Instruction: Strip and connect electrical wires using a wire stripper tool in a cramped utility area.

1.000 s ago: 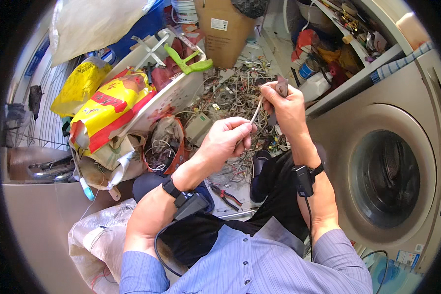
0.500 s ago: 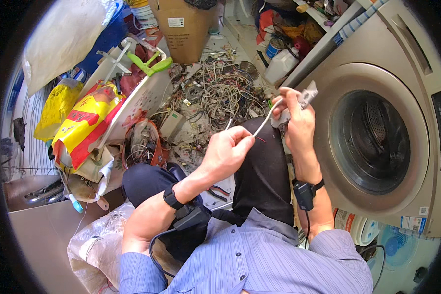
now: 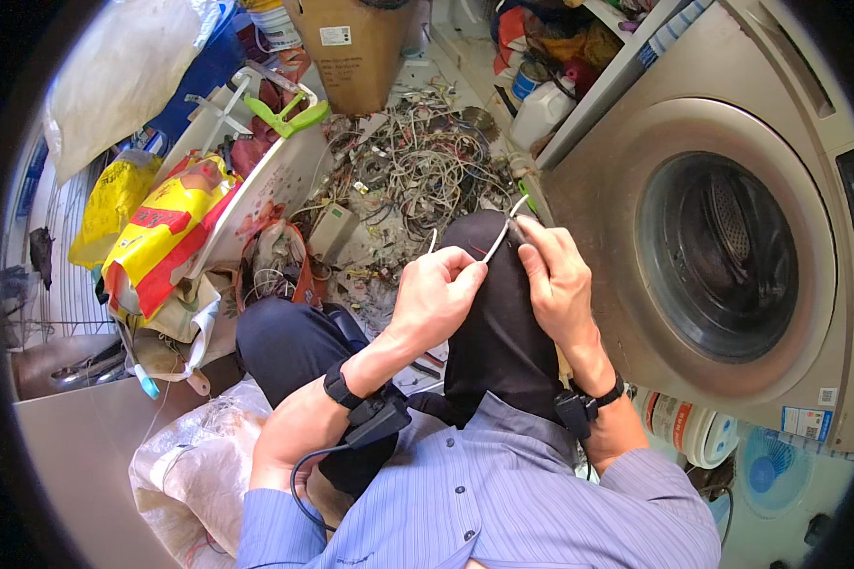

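A short white cable (image 3: 496, 243) runs between my two hands, above my right knee. The thumb and fingers of my left hand (image 3: 434, 296) pinch its near part, and a short white end sticks up behind them. A thin red wire shows beside the cable. My right hand (image 3: 562, 284) is closed, palm down, near the cable's far end. A small dark edge (image 3: 515, 230) shows at its fingertips against the cable; the rest of what this hand holds is hidden. The cable's far tip bends up to the right beyond it.
A tangled heap of wires and scraps (image 3: 436, 166) covers the floor ahead. The washing machine (image 3: 626, 332) stands close on my right, with white buckets (image 3: 678, 425) below it. A white tub (image 3: 266, 175) with bags is at left; a cardboard box (image 3: 351, 71) stands behind.
My right hand has come down and turned over toward the cable; the grey object seen in it before is now covered. My left hand keeps its pinch, nearly in place.
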A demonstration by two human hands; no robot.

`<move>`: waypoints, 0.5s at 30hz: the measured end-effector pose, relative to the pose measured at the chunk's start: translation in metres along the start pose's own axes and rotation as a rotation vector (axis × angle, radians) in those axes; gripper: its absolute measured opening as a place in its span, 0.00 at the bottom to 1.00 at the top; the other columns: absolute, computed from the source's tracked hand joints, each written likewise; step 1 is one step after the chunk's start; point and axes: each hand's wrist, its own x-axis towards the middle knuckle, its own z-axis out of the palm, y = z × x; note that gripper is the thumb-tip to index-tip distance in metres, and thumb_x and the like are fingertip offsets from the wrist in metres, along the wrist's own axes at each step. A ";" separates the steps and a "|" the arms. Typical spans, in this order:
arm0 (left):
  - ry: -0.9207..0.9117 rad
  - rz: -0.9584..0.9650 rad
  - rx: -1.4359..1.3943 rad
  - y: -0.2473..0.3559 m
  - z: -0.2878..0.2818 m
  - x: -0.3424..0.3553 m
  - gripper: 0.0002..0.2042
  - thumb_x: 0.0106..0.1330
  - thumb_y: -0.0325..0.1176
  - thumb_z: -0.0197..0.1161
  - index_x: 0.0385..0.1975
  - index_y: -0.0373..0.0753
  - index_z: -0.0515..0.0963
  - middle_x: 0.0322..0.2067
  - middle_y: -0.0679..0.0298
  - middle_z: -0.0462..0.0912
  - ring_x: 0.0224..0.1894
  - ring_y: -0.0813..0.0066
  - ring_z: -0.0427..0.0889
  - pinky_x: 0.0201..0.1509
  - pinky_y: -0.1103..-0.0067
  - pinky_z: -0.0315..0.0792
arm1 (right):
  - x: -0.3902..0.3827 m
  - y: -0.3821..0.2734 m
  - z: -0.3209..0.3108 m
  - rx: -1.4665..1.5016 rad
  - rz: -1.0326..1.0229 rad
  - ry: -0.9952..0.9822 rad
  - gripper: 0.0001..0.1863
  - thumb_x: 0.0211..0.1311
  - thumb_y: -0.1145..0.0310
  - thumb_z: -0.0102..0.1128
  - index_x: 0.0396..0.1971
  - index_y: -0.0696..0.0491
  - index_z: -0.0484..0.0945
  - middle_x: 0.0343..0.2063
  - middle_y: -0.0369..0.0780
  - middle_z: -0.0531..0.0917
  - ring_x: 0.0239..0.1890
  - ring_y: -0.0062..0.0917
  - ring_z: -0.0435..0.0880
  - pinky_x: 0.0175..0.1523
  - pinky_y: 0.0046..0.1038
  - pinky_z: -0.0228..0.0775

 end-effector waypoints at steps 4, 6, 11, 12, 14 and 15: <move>-0.037 -0.008 -0.031 -0.001 -0.002 -0.001 0.10 0.70 0.32 0.63 0.33 0.29 0.81 0.23 0.71 0.81 0.26 0.89 0.74 0.28 0.83 0.68 | -0.007 -0.008 -0.006 -0.110 -0.123 -0.108 0.16 0.60 0.71 0.70 0.48 0.52 0.85 0.35 0.43 0.81 0.32 0.36 0.83 0.38 0.32 0.76; -0.026 0.034 0.070 0.000 -0.004 -0.001 0.10 0.70 0.32 0.63 0.32 0.29 0.81 0.23 0.71 0.81 0.26 0.89 0.74 0.29 0.83 0.68 | -0.008 -0.008 -0.005 -0.083 -0.131 -0.125 0.17 0.57 0.71 0.72 0.48 0.52 0.85 0.34 0.42 0.80 0.31 0.34 0.83 0.37 0.32 0.76; -0.004 0.067 0.098 -0.002 -0.004 0.003 0.08 0.68 0.30 0.64 0.32 0.30 0.81 0.21 0.67 0.82 0.24 0.87 0.75 0.27 0.81 0.69 | -0.003 -0.006 -0.008 -0.051 -0.098 -0.214 0.18 0.57 0.72 0.72 0.49 0.52 0.85 0.33 0.41 0.80 0.30 0.33 0.82 0.35 0.31 0.74; 0.013 0.105 0.129 -0.004 -0.004 0.003 0.08 0.67 0.30 0.64 0.32 0.30 0.81 0.21 0.65 0.83 0.24 0.86 0.76 0.27 0.81 0.70 | -0.004 -0.005 -0.007 -0.025 -0.081 -0.231 0.18 0.57 0.72 0.72 0.49 0.52 0.85 0.32 0.41 0.79 0.30 0.32 0.82 0.35 0.30 0.74; 0.030 0.141 0.158 -0.006 -0.005 0.004 0.07 0.67 0.30 0.64 0.33 0.31 0.81 0.21 0.62 0.83 0.23 0.85 0.77 0.27 0.80 0.71 | -0.005 -0.004 -0.004 -0.032 -0.069 -0.228 0.18 0.56 0.72 0.72 0.49 0.51 0.85 0.32 0.41 0.79 0.30 0.33 0.81 0.35 0.30 0.74; 0.021 0.155 0.173 -0.007 -0.006 0.004 0.07 0.66 0.30 0.65 0.33 0.31 0.81 0.21 0.61 0.84 0.23 0.83 0.79 0.27 0.79 0.71 | -0.005 -0.003 -0.002 -0.038 -0.069 -0.214 0.19 0.56 0.72 0.73 0.49 0.51 0.85 0.32 0.41 0.79 0.30 0.33 0.81 0.35 0.31 0.74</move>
